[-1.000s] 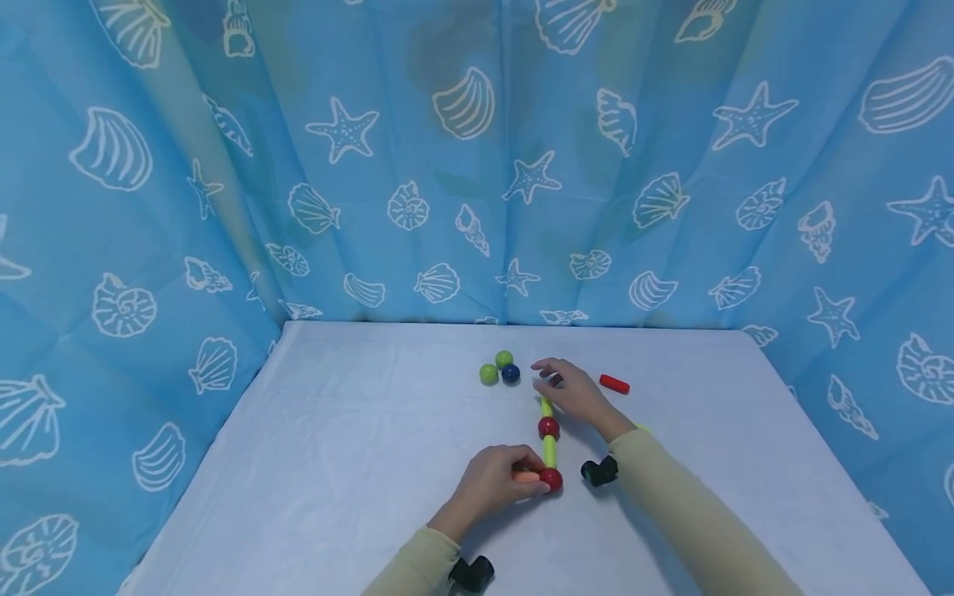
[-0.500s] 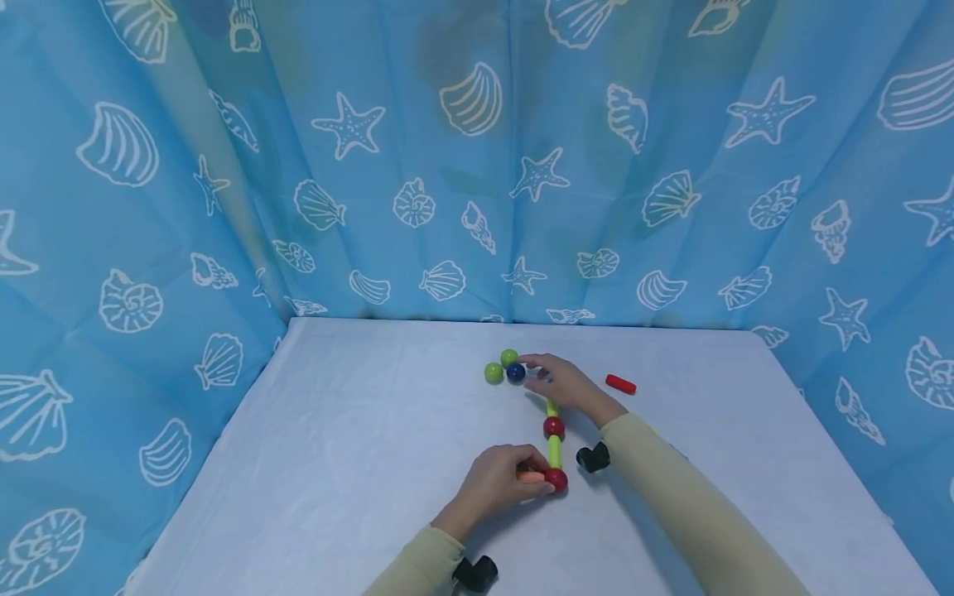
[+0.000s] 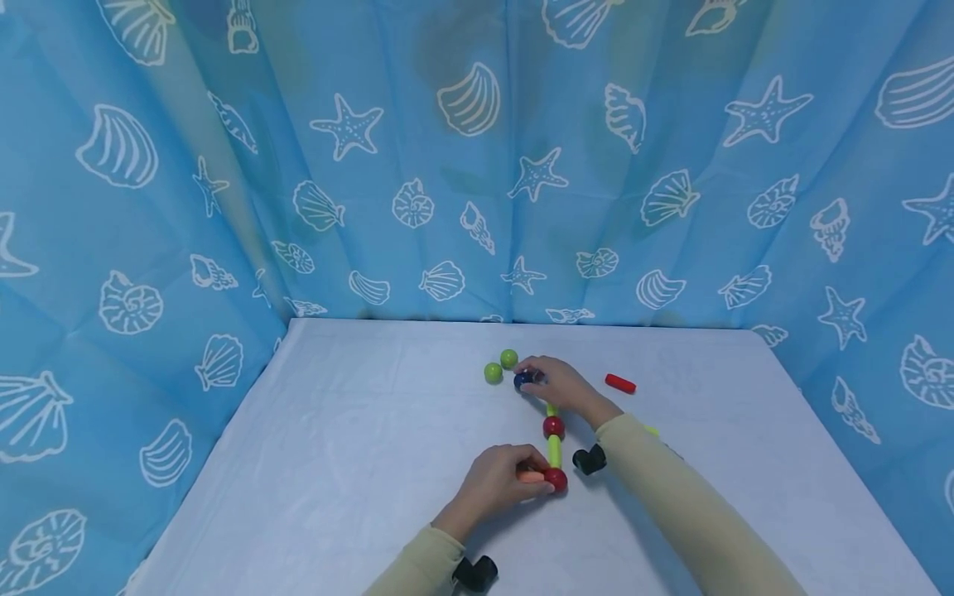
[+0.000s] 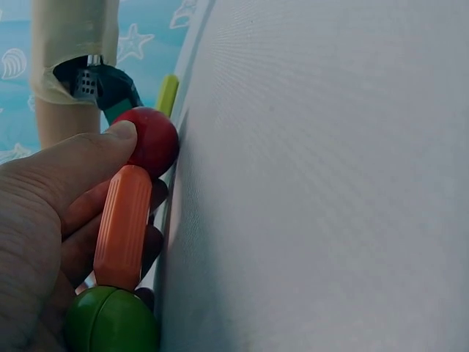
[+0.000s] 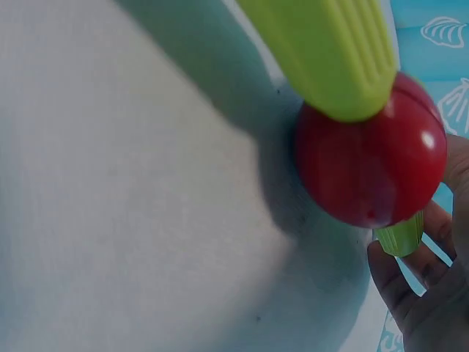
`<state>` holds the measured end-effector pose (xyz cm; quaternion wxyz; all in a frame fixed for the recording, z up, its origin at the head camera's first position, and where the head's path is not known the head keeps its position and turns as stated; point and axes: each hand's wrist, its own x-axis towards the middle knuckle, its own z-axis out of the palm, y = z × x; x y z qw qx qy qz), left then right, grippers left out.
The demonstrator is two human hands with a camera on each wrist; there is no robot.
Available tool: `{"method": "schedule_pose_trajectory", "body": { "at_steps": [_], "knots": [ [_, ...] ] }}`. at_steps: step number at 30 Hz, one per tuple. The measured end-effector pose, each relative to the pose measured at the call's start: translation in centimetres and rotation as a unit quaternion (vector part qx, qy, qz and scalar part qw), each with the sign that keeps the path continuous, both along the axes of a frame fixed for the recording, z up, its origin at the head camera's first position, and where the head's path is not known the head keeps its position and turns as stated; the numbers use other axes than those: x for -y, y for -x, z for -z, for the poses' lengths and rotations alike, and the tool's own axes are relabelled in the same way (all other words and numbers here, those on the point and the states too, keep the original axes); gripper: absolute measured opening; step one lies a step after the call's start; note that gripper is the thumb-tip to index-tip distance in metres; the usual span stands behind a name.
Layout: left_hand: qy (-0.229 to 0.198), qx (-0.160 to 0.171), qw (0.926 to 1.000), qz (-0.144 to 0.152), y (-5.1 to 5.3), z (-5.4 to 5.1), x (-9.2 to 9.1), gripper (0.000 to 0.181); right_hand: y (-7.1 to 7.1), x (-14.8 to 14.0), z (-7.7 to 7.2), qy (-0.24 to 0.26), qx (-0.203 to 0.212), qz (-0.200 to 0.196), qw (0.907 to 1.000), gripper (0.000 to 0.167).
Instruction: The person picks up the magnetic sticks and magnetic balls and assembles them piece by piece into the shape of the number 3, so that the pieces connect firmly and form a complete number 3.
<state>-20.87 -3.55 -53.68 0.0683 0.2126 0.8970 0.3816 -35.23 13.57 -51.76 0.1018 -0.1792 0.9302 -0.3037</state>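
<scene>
Two-handed, newly pinches navy ball (image 3: 521, 381) in right hand (image 3: 563, 383) beyond farther red ball (image 3: 553, 427), grips orange rod (image 4: 123, 227) in left hand (image 3: 493, 480) nearer, apparently securing another part.

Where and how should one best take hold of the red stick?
Grip the red stick at its middle, probably best from above, pinching across its long sides: it is slender, lies flat on the table, and touches nothing else.
</scene>
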Motion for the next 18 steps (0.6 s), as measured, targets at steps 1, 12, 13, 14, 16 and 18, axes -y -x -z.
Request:
{"method": "schedule_pose_trajectory", "body": {
  "at_steps": [1, 12, 13, 14, 16, 18],
  "knots": [
    [-0.001, 0.001, 1.0000, 0.000, 0.0, 0.0, 0.0, 0.019, -0.1, 0.0, 0.0, 0.000, -0.002, 0.003, 1.0000, 0.037],
    [0.021, 0.010, 0.9997, -0.009, 0.0, -0.3, 0.0, 0.022, -1.0, -0.8, -0.1, 0.034, 0.010, 0.058, 0.9977, 0.035],
    [0.021, 0.011, 0.9997, -0.008, 0.0, -0.3, 0.0, 0.022, -1.0, -1.0, -0.1, 0.039, 0.010, 0.061, 0.9973, 0.035],
    [0.022, 0.011, 0.9997, -0.008, 0.0, -0.3, -0.1, 0.022, -1.0, -1.3, 0.0, 0.043, 0.009, 0.066, 0.9968, 0.035],
    [0.022, 0.014, 0.9996, -0.008, -0.1, -0.2, -0.1, 0.022, -1.0, -1.8, 0.2, 0.047, 0.006, 0.074, 0.9961, 0.035],
    [0.023, 0.013, 0.9996, -0.010, -0.1, -0.2, -0.2, 0.022, -1.0, -2.4, 0.5, 0.048, 0.003, 0.081, 0.9956, 0.035]
  ]
}}
